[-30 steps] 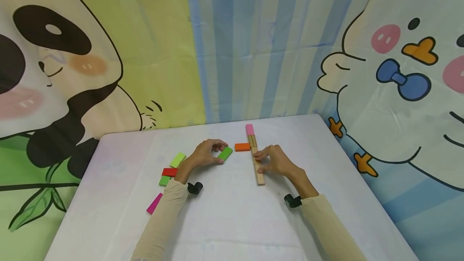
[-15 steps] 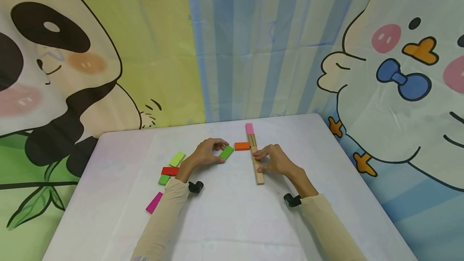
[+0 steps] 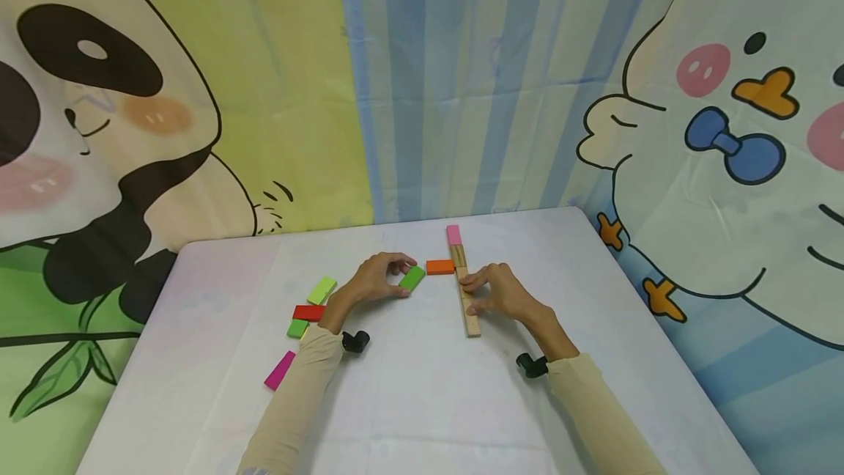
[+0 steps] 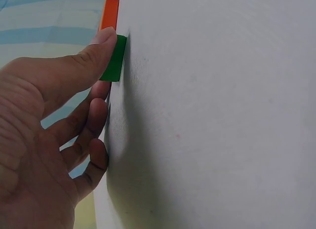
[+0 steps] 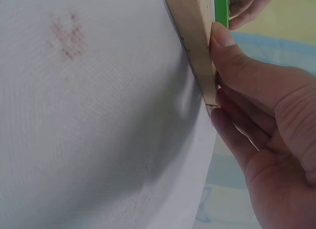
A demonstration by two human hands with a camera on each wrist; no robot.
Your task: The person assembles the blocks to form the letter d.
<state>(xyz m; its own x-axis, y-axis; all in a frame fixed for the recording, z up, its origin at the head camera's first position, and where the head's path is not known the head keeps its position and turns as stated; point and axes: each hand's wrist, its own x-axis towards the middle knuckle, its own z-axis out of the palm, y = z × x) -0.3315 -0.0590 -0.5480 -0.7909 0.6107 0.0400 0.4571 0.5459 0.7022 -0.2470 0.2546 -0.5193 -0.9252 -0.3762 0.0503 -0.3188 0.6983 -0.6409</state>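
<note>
My left hand pinches a green block between thumb and fingers, held slantwise over the white table. Its far end comes close to an orange block, which lies crosswise against a row of plain wooden blocks. In the left wrist view, the thumb covers part of the green block. My right hand holds the nearest wooden block in that row, thumb and fingertips along it. The right wrist view has the thumb on the wooden block and the fingers near its far end. A pink block ends the row.
Left of my left forearm lie a lime block, a red block, another green block and a magenta block. The forearm partly covers this group. A printed cloth hangs behind the white table.
The green block in my left hand has shifted very slightly towards the orange block. My right hand stays in place on the wooden block.
</note>
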